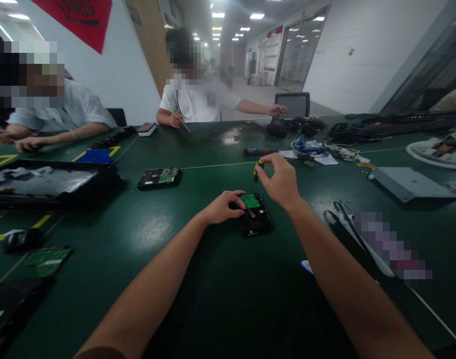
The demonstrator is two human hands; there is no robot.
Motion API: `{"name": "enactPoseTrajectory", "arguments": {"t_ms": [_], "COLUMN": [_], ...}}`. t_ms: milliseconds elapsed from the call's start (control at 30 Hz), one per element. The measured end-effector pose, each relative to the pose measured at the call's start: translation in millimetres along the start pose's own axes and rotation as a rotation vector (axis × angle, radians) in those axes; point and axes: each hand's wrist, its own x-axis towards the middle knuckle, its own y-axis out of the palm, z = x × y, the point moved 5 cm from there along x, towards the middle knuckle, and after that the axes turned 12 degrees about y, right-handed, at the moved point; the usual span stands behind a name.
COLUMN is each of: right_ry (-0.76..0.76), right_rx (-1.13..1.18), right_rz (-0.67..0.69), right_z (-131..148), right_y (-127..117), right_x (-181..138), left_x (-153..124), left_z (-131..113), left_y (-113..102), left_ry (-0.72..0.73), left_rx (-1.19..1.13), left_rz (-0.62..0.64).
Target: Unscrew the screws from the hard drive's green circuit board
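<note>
A black hard drive with a green circuit board on its upper side lies on the dark green table in front of me. My left hand grips the drive by its left edge, thumb and fingers at the board's side. Above the drive's far end, my right hand pinches the yellow and black handle of a small screwdriver. Its thin shaft points down toward the far edge of the board; whether the tip touches a screw is too small to tell.
Another hard drive lies further left. A black tray and a loose green circuit board are at the left. A grey metal box, cables and a white fan grille lie right. Two people sit across the table.
</note>
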Motion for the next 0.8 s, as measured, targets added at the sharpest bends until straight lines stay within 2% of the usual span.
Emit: {"name": "enactPoseTrajectory", "arguments": {"t_ms": [100,333,533,700,800], "right_ry": [0.037,-0.051,0.004,-0.042,-0.011], "right_rx": [0.015,0.001,0.016,0.013,0.003], "right_rz": [0.002,0.012,-0.007,0.017,-0.007], "right_z": [-2.8,4.9,-0.2,4.0,1.9], "right_y": [0.1,-0.6,-0.7,-0.3,-0.9], "right_x": [0.5,-0.4,0.5,0.0,0.2], "left_x": [0.5,0.8,0.4,0.4,0.6], "left_z": [-0.4,0.1,-1.6,-0.6,-0.4], "left_y": [-0.3,0.3,-0.6,-0.3,-0.1], "left_ry": [0.004,0.002,0.004,0.006,0.009], "left_rx": [0.007,0.009,0.004,0.016,0.015], "left_rz": [0.001,0.005,0.009,0.005,0.004]}}
